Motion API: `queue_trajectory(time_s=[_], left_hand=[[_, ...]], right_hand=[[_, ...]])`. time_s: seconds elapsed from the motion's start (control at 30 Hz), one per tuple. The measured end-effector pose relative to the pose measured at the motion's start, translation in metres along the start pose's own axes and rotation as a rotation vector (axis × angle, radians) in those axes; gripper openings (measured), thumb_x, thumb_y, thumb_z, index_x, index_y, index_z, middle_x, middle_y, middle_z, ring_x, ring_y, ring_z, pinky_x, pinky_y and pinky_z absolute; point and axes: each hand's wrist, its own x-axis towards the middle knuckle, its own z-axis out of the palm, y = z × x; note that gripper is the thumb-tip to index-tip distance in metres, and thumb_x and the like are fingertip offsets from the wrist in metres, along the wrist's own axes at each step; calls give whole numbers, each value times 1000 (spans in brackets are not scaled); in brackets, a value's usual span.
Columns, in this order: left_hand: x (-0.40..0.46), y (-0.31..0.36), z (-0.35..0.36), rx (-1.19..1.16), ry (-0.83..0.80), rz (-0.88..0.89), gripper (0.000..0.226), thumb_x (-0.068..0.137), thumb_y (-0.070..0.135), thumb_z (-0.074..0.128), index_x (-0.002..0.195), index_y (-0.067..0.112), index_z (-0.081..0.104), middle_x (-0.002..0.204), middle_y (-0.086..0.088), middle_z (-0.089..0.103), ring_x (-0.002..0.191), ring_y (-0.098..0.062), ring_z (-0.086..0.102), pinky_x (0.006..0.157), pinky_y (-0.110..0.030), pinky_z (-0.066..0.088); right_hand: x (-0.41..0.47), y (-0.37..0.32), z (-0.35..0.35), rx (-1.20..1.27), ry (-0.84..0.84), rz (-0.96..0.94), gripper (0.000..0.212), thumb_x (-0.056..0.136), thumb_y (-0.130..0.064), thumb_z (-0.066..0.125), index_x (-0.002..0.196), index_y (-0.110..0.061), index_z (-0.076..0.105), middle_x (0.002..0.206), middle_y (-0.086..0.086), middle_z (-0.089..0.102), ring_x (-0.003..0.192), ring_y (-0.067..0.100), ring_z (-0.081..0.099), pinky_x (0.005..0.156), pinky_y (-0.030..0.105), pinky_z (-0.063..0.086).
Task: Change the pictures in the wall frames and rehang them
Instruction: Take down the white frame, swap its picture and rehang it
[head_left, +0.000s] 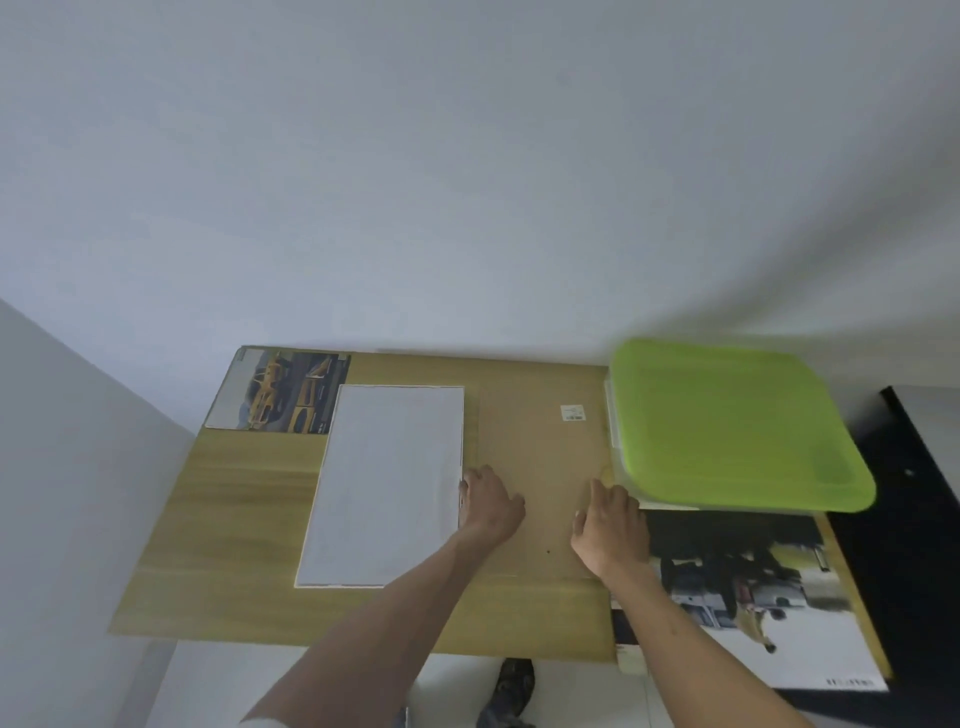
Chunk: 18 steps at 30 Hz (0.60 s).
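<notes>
Between both hands' flat, relaxed fingers lies a brown cardboard backing board (535, 467) on the wooden desk (234, 519); the left hand (491, 506) touches a blank white sheet (387, 483), the right hand (610, 525) clamps nothing. Frames look dismantled, so swapping, reassembly and rehanging likely remain.

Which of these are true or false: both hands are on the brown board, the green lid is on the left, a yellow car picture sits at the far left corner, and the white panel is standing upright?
1. Both hands rest on the brown board. True: left hand and right hand lie on it.
2. The green lid is on the left. False: it is at the far right.
3. A yellow car picture sits at the table's far left corner. True.
4. The white panel stands upright. False: it lies flat on the table.
</notes>
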Motion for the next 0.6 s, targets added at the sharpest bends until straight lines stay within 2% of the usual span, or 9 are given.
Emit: queue_trajectory(time_s=[0.23,0.37,0.43,0.53,0.6], left_hand=[[-1,16,5,-125,65,-144,45,85,15,52,127,2,43,138,-13,36,129,-31,32,96,-40,40],[1,15,0,-216,90,-170,54,86,11,52,138,1,38,141,-13,36,132,-32,33,100,-40,39],[3,14,-3,-281,101,-197,60,84,8,52,141,2,37,137,-11,40,129,-31,38,99,-41,45],[6,12,-8,-376,120,-234,63,80,7,53,142,6,39,134,-9,44,123,-30,46,98,-45,48],[10,7,-11,-420,136,-228,61,79,6,55,138,8,43,132,-9,48,118,-29,50,94,-42,50]], right_hand=[[4,5,3,119,-5,21,50,94,-30,54,138,-11,43,128,15,53,116,29,51,99,36,44],[11,3,0,234,-65,64,59,92,-25,58,144,-10,37,134,20,44,123,33,45,103,38,43],[11,2,-1,293,-88,93,63,91,-25,61,146,-11,34,136,20,40,125,35,42,104,40,43],[11,0,-3,403,-111,144,64,91,-26,61,147,-14,34,141,21,35,128,38,37,106,42,41],[12,-2,-7,495,-112,204,61,92,-26,59,147,-15,35,144,20,33,130,39,35,104,43,39]])
